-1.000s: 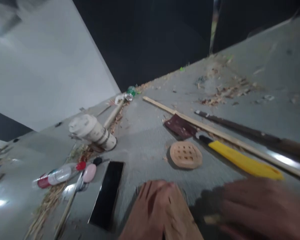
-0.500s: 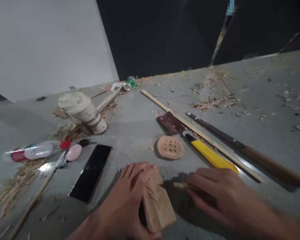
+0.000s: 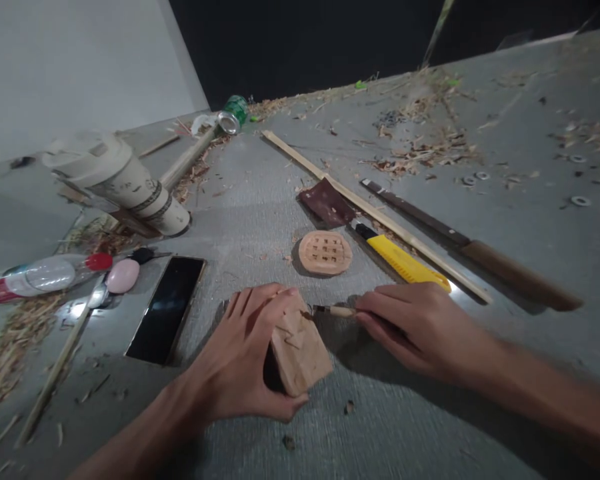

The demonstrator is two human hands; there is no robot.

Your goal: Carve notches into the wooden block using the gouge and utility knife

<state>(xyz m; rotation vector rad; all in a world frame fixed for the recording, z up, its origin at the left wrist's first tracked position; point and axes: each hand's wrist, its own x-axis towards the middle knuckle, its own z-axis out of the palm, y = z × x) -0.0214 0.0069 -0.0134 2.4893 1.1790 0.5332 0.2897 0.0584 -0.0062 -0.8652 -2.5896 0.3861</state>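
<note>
My left hand (image 3: 245, 353) is wrapped round a pale wooden block (image 3: 300, 350) that rests on the grey table (image 3: 260, 200), thumb under its near edge. My right hand (image 3: 415, 327) pinches a thin wooden-handled tool (image 3: 333, 311), whose tip touches the block's far corner. Just beyond lie a round wooden disc with a grid of holes (image 3: 325, 252) and a yellow utility knife (image 3: 403, 259).
A dark phone (image 3: 166, 308) lies left of the block. A paper cup (image 3: 123, 181), a plastic bottle (image 3: 40, 275), a pink oval (image 3: 123, 275), a green can (image 3: 233, 112), a brown sandpaper piece (image 3: 326, 202), a long wooden strip (image 3: 375, 215), a brown-handled knife (image 3: 473, 247) and wood shavings (image 3: 420, 150) lie around.
The view has tilted down and steadied. My right hand moved left with the thin tool until its tip reached the block; my left hand kept its hold on the block.
</note>
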